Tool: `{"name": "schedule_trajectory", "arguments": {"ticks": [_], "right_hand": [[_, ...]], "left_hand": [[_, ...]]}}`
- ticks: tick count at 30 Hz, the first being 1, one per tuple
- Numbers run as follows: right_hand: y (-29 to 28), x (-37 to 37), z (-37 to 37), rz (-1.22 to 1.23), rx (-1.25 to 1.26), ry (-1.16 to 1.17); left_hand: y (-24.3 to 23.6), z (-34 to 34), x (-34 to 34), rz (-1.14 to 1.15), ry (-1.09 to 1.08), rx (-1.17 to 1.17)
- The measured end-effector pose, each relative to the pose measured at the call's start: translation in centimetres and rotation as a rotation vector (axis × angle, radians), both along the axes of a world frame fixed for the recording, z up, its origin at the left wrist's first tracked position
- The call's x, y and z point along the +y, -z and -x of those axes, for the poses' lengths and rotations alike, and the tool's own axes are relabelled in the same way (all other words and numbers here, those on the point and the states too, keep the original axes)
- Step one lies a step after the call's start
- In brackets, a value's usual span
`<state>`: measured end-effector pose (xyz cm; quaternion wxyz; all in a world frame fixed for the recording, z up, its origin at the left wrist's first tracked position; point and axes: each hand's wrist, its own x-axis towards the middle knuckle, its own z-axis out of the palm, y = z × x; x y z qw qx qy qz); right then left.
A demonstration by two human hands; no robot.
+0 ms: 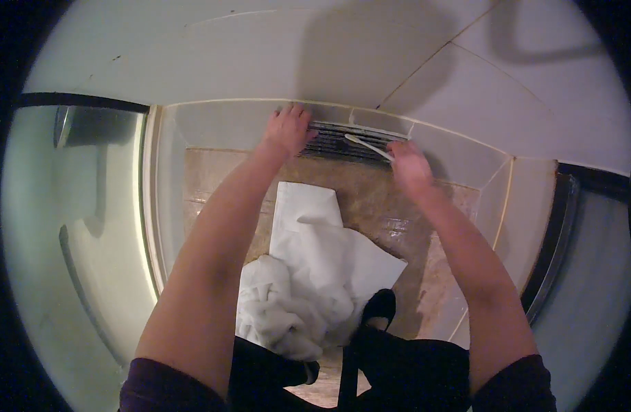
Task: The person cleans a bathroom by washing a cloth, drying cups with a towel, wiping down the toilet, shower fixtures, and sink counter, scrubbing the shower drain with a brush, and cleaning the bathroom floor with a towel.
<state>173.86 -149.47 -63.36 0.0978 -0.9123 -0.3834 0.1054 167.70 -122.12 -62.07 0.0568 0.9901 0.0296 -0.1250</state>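
Observation:
A dark slatted vent grille with a pale upper edge sits at the foot of the wall in front of me. My left hand grips its left end, with the thumb over the slats and the fingers near the tiled ledge. At the other end, my right hand holds a slim white brush, which looks like a toothbrush. The brush lies slantwise across the front of the slats, its head pointing up and left. My right fingertips are partly hidden and slightly blurred.
Crumpled white towels lie on the brown tiled floor between my arms, close to my black shoe. A frosted glass panel stands on the left, and a dark-framed one on the right. Pale wall tiles rise ahead.

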Motion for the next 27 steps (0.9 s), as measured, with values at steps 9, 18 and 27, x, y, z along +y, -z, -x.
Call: {"name": "schedule_trajectory", "arguments": {"ticks": [9,18,27], "right_hand": [[-4.9,1.3,9.1,-0.154,0.135,-0.089],[-3.2,-8.4,3.7,0.098,0.203,0.195],[-2.0,2.3,3.0,0.082,0.440,0.315]], "left_hand": [[0.9,1.5,1.1,0.201,-0.032,-0.168],[-2.5,11.7,11.8,0.412,-0.442,-0.115],[3.1,27.4,15.7,0.417,-0.925,0.053]]}}
